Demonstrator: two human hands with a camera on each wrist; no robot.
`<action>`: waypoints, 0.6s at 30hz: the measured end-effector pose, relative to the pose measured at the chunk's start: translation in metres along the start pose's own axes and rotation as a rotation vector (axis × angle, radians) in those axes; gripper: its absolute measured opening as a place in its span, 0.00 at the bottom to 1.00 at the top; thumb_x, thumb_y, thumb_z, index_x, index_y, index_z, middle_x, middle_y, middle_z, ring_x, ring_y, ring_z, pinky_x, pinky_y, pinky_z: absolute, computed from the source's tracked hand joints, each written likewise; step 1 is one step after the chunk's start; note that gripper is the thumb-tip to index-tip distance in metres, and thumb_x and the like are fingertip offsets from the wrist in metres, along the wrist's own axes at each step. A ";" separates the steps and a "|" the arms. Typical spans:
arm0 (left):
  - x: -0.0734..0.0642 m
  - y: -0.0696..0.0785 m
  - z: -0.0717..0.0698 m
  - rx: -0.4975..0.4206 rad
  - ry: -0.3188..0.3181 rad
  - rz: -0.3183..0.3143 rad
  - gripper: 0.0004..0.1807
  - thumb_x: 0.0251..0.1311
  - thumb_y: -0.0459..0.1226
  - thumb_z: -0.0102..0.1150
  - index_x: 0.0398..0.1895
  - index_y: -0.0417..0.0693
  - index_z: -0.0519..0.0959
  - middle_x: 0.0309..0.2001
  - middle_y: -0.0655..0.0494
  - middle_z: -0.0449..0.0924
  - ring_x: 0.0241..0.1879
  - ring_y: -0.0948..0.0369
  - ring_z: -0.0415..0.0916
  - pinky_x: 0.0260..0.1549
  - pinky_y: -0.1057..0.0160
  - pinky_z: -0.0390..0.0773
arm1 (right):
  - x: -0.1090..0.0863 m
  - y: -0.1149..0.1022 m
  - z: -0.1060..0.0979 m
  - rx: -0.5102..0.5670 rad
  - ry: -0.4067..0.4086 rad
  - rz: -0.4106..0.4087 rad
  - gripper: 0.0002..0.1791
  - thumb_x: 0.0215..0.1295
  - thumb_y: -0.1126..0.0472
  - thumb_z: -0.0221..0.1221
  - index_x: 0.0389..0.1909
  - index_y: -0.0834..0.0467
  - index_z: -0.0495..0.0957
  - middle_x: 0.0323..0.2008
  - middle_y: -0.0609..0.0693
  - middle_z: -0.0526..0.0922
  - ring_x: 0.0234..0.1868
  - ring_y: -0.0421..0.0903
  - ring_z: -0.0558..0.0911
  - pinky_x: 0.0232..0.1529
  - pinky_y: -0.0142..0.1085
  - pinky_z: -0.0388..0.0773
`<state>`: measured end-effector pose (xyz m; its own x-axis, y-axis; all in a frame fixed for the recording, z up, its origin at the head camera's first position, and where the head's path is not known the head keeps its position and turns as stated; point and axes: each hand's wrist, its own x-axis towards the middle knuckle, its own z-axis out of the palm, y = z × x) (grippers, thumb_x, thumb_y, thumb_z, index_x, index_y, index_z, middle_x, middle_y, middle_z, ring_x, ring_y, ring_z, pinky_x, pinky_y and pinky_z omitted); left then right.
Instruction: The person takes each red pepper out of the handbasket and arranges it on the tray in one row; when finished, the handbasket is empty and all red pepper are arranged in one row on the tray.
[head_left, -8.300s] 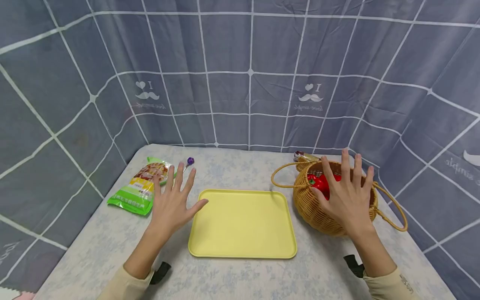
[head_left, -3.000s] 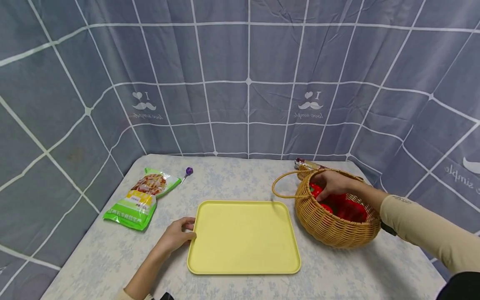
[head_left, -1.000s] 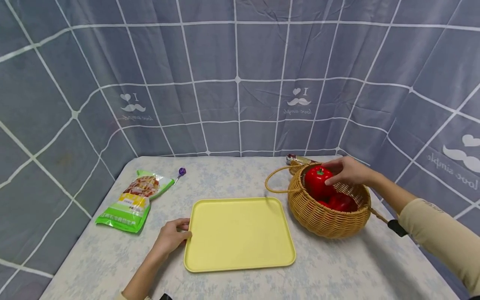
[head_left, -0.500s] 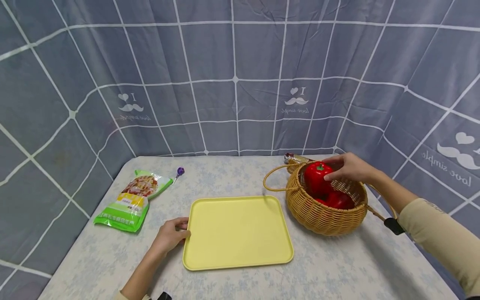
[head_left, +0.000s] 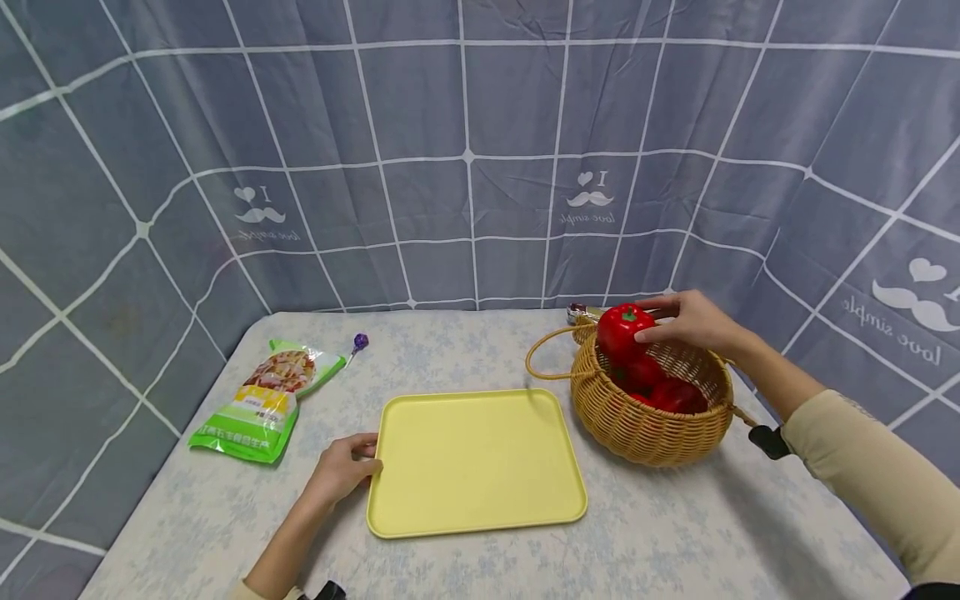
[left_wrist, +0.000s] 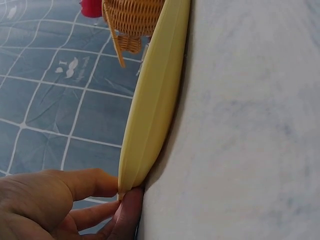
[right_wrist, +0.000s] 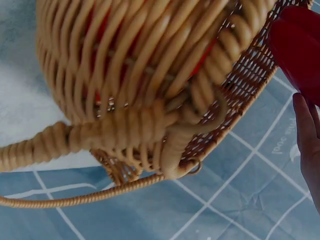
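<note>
In the head view my right hand [head_left: 690,323] holds a glossy red bell pepper [head_left: 621,333] with a green stem, at the left rim of the wicker basket [head_left: 652,429]. More red peppers [head_left: 675,395] lie inside the basket. The right wrist view has the basket's weave close up, with the held pepper [right_wrist: 297,55] at its right edge against my fingers. My left hand [head_left: 337,475] pinches the left edge of a yellow tray [head_left: 480,467]. Seen from the left wrist, thumb and fingers meet on the tray's rim [left_wrist: 131,175].
A green food packet [head_left: 262,404] lies at the left, with a purple-wrapped lollipop [head_left: 360,342] beside it. Behind the basket is a shiny wrapped item [head_left: 581,312]. One basket handle [head_left: 536,354] sticks out toward the tray. A blue grid curtain [head_left: 420,208] surrounds the table.
My right hand went from open in the air to reaching into the basket, then raised a red pepper up and leftward to the rim. My left hand came down and took the tray's edge.
</note>
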<state>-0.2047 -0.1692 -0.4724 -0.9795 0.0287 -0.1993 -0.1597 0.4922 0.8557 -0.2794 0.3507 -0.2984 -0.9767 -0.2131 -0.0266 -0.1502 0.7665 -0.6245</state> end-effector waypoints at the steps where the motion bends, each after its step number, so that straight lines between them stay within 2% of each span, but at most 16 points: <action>1: 0.000 0.000 0.000 -0.002 -0.001 0.000 0.30 0.51 0.28 0.59 0.62 0.33 0.72 0.44 0.42 0.79 0.35 0.59 0.79 0.29 0.60 0.83 | 0.001 -0.001 0.001 0.001 0.002 -0.002 0.38 0.55 0.47 0.69 0.64 0.60 0.73 0.57 0.64 0.79 0.53 0.54 0.80 0.41 0.30 0.80; 10: -0.001 0.000 0.001 -0.011 -0.004 -0.002 0.30 0.52 0.28 0.59 0.62 0.32 0.72 0.44 0.41 0.78 0.32 0.60 0.79 0.30 0.59 0.83 | 0.003 -0.008 0.002 0.034 0.006 -0.008 0.39 0.54 0.48 0.70 0.66 0.59 0.72 0.56 0.64 0.80 0.50 0.53 0.82 0.44 0.39 0.84; 18: -0.003 0.001 0.000 -0.010 -0.003 -0.008 0.29 0.52 0.28 0.59 0.62 0.33 0.72 0.44 0.42 0.78 0.34 0.60 0.79 0.30 0.60 0.83 | 0.001 -0.020 0.000 0.035 0.019 -0.004 0.39 0.54 0.45 0.69 0.65 0.58 0.73 0.55 0.62 0.81 0.48 0.51 0.82 0.43 0.37 0.83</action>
<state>-0.2022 -0.1687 -0.4716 -0.9779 0.0272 -0.2071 -0.1684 0.4838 0.8588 -0.2775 0.3351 -0.2860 -0.9789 -0.2041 -0.0097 -0.1487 0.7441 -0.6513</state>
